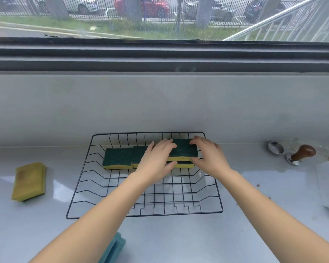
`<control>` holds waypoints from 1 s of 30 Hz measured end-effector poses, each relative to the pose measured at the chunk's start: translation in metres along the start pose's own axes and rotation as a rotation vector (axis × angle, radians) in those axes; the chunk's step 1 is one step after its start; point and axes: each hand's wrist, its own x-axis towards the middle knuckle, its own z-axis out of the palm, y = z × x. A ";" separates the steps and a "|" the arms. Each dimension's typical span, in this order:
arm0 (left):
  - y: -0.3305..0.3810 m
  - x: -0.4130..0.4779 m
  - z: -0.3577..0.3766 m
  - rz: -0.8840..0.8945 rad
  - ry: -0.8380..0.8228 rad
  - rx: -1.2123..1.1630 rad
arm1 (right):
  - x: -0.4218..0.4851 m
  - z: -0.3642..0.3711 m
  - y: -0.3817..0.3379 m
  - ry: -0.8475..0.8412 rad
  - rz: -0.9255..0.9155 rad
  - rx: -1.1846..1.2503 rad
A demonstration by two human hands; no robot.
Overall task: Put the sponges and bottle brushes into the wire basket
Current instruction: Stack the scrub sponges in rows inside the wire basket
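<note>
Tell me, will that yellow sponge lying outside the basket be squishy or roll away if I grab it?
The yellow sponge stack lies flat on the counter, so it probably won't roll. It looks like soft foam, so likely squishy and light. It seems to be layered pieces, so the top one might slide off when lifted.

A wood-handled tamper (300, 155) lies tilted at far right on the grey counter (254, 234), just beside a metal ring (275, 147) (both near the wall). Beyond the window (160, 16), parked cars.

No readable text, label, brand or number shows anywhere.
</note>
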 end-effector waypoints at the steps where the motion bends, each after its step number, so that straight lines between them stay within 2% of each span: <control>1: 0.002 -0.004 -0.005 -0.005 0.022 0.016 | -0.003 -0.003 -0.003 0.006 -0.004 -0.005; 7: 0.012 -0.051 -0.035 -0.021 0.106 0.131 | -0.032 -0.031 -0.026 0.082 -0.094 -0.057; 12: 0.025 -0.102 -0.049 -0.081 0.111 0.202 | -0.072 -0.039 -0.055 0.014 -0.154 -0.146; 19: 0.032 -0.178 -0.061 -0.191 0.146 0.187 | -0.120 -0.033 -0.094 -0.055 -0.249 -0.172; 30: 0.010 -0.291 -0.061 -0.458 0.189 0.116 | -0.153 0.015 -0.177 -0.197 -0.479 -0.134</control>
